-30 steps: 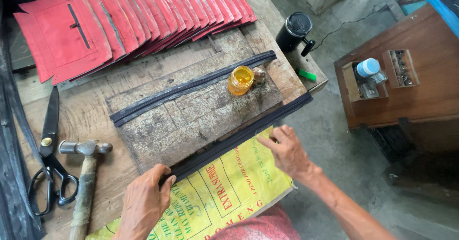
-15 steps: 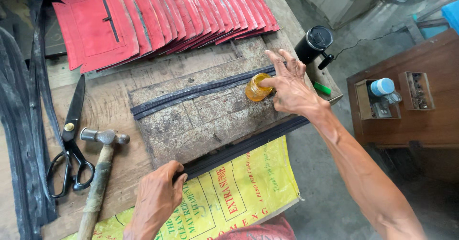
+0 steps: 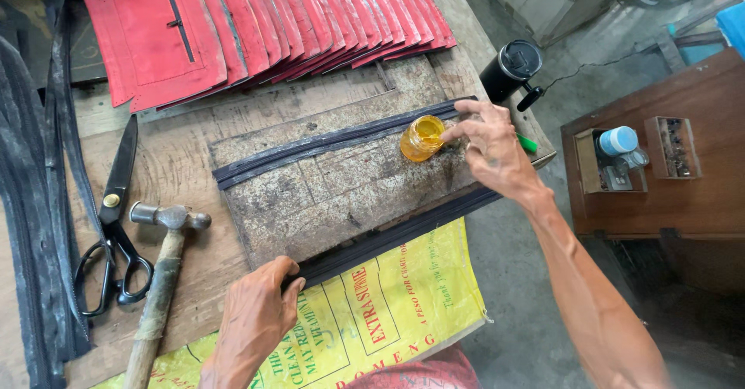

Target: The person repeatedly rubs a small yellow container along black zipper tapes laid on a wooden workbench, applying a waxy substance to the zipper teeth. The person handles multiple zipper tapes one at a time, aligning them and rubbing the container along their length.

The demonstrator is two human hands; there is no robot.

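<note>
A small glass jar (image 3: 422,138) with yellow glue inside stands on the grey stone slab (image 3: 341,191), at its far right corner. The right hand (image 3: 490,147) touches the jar with its fingertips, fingers loosely spread and holding nothing. The left hand (image 3: 252,315) presses with bent fingers on the near black zipper strip (image 3: 403,234) at the slab's front edge. A second strip (image 3: 326,142) lies along the far edge. Beyond the slab lie red pieces (image 3: 264,32), fanned out; a black cup (image 3: 510,69) stands right of them (its contents are not visible). Left of the slab are scissors (image 3: 112,218) and a hammer (image 3: 159,280), whose handle is cut off below. A yellow sack (image 3: 372,311) hangs in front over the wooden table (image 3: 182,164). The floor is concrete.
</note>
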